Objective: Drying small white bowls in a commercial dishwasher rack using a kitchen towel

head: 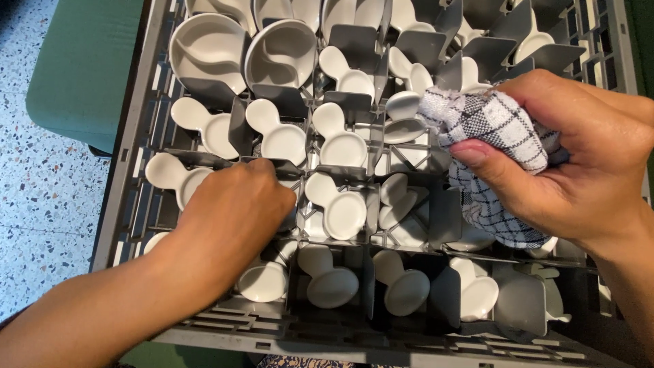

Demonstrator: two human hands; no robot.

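Note:
A grey plastic dish rack (133,170) with divided compartments holds several small white ceramic dishes with two round lobes (340,204). My left hand (228,218) reaches down into a compartment at the rack's middle left, its fingers curled and hidden inside; what they grip cannot be seen. My right hand (579,157) is closed around a bunched white cloth with a dark check pattern (497,129), held over the rack's right side. One white dish (403,116) sticks out from the cloth's left edge.
Two larger round white bowls (279,54) stand on edge at the rack's far left corner. A green seat or cushion (82,68) lies beyond the rack's left side, above a speckled terrazzo floor (41,204).

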